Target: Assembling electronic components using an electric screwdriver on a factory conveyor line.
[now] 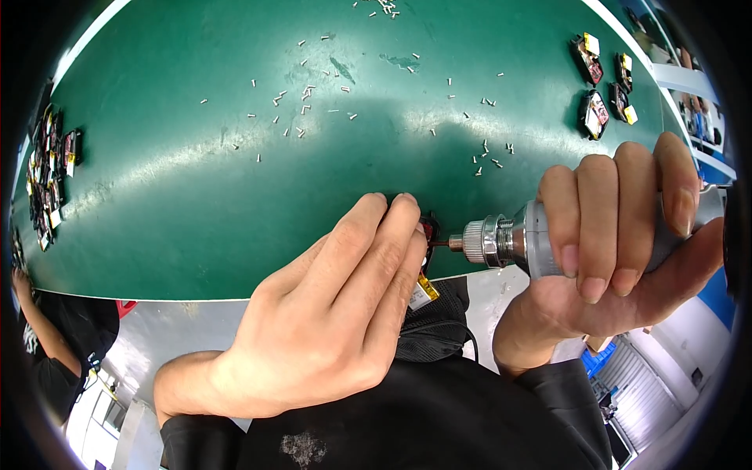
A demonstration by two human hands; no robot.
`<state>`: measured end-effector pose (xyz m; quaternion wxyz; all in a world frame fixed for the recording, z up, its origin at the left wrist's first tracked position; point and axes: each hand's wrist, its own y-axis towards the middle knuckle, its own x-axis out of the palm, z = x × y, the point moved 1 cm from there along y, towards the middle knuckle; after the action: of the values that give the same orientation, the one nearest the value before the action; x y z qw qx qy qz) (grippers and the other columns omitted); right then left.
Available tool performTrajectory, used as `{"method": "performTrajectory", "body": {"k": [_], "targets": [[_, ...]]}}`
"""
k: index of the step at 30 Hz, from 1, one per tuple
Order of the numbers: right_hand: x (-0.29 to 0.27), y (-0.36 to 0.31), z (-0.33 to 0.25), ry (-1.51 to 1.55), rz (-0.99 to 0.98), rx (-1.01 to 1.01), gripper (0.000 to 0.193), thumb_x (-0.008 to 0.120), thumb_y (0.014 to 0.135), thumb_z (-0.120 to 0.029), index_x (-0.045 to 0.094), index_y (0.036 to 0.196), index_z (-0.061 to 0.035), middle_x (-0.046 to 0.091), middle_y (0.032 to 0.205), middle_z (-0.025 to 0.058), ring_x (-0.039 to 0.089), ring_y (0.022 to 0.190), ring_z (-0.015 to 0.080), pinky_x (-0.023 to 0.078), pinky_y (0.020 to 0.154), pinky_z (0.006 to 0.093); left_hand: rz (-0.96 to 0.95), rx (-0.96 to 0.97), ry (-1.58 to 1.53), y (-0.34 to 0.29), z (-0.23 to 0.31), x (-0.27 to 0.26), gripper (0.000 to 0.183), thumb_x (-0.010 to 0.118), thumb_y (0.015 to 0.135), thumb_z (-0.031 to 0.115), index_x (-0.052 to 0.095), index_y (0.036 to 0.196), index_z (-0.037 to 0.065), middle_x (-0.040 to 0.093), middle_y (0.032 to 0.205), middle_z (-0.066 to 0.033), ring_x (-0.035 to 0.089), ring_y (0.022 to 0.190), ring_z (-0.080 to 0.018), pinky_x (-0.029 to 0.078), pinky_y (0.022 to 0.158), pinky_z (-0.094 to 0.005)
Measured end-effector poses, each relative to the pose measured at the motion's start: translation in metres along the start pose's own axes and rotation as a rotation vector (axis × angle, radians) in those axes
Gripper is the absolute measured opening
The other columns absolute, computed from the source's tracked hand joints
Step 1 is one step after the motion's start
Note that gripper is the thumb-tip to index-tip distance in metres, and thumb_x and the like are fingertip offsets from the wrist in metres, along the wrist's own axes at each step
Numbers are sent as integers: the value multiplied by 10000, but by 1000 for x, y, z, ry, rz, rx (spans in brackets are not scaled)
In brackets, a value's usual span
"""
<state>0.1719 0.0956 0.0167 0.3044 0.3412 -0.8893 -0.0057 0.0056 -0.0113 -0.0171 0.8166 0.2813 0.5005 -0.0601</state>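
Note:
My right hand [619, 227] is wrapped around a grey electric screwdriver [535, 239] with a ridged silver collar, held level. Its thin bit points left and meets a small black electronic device [428, 225] at the table's near edge. Closed against that device is my left hand [329, 305], its fingers pressed together and covering most of it. A flat silver battery with yellow tape [424, 291] hangs from the device below my fingertips. The exact spot where the bit touches is partly hidden.
Many loose silver screws [305, 98] lie scattered over the green table [196, 172]. Several similar black devices [593, 113] sit at the far right, and a pile of devices [48, 180] lies at the left edge. Another person's arm [48, 329] reaches in at the left.

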Motion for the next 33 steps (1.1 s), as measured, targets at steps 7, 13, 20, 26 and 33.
{"method": "performTrajectory", "body": {"k": [7,13,20,26,33], "targets": [[-1,1,1,33,-4,-36,283,456,978,-351,471,920,-75,409,543,-8,445,487,98,356,542,249,-20,-35,-18,1,2,-2,364,653,565,-44,627,920,-122,625,999,-203,610,883,-301,550,660,-340],[-2,2,-1,54,51,-43,259,463,974,-316,481,912,-66,398,537,-5,425,474,104,347,542,259,49,-11,3,-3,0,4,341,659,580,-65,625,913,-128,631,991,-203,616,866,-301,550,643,-333],[-4,3,0,110,66,-25,246,477,964,-287,486,895,-51,393,531,-3,406,463,103,343,545,264,73,-44,-12,-4,3,5,338,666,574,-72,630,904,-135,641,979,-207,623,845,-301,556,644,-327],[-5,2,4,154,83,-42,244,487,958,-280,494,901,-43,390,525,-7,396,462,98,341,545,262,81,-47,-16,-4,2,7,331,673,567,-74,633,889,-139,642,976,-205,624,846,-300,559,645,-322],[-5,2,5,177,95,-39,246,500,950,-277,499,899,-36,392,518,-4,392,457,100,339,540,261,93,-57,-22,-4,3,7,325,678,563,-78,631,878,-137,644,968,-204,627,842,-299,562,646,-322]]}}
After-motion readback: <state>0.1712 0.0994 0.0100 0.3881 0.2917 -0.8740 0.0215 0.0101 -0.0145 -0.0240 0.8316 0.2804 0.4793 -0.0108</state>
